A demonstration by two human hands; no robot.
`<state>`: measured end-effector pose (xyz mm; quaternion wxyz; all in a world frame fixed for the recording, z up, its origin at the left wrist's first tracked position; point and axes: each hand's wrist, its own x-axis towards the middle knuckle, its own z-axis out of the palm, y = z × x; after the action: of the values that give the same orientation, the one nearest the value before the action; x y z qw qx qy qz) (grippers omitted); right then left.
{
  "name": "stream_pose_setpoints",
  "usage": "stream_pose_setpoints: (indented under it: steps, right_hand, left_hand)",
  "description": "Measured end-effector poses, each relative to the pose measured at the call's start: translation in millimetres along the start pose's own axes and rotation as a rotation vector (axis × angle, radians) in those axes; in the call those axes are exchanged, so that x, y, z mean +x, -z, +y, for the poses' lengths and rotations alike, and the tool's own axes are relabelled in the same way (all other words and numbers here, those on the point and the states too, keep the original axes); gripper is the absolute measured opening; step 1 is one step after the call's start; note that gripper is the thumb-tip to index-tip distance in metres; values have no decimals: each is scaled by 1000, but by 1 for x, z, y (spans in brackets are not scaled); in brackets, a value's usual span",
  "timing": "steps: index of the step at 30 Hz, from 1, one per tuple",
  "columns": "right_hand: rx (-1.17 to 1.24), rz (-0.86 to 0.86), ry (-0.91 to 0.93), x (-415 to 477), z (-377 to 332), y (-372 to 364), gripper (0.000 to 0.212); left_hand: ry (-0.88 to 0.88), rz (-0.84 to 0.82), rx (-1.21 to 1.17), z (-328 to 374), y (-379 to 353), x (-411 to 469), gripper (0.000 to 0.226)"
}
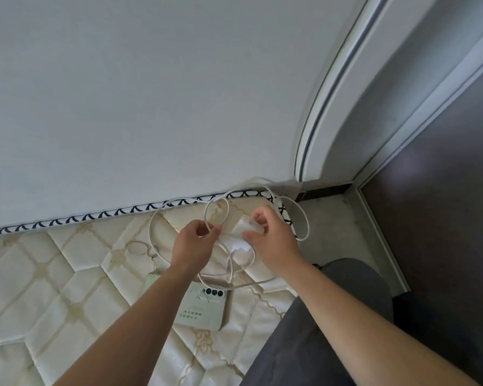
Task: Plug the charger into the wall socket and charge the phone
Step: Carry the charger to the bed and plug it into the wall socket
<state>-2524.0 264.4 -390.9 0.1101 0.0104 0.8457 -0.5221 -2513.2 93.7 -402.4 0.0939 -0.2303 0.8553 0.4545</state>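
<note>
While the phone (204, 307) lies face-down on the quilted mattress (53, 274), both hands work just above it, toward the wall (151, 93). Her or his right hand (271, 240) is closed around the white charger (246, 227), fingers curled over its block. Nearer the mattress edge than the phone, the left hand (195, 240) pinches the white cable (156, 218), whose loose loops spread around both hands and trail across the phone's top end. No wall socket shows.
</note>
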Motion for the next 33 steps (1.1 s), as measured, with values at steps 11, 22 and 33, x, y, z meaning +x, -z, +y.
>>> stream_pose_setpoints:
  steps: [11, 22, 33]
  right_hand:
    - [123, 453, 198, -14, -14, 121, 27]
    - [436, 326, -94, -7, 3, 150, 20]
    - [450, 141, -154, 15, -5, 165, 40]
  left_hand:
    - [-173, -27, 131, 55, -8, -19, 30]
    - [-215, -89, 128, 70, -20, -31, 42]
    - [-363, -173, -68, 120, -32, -32, 31]
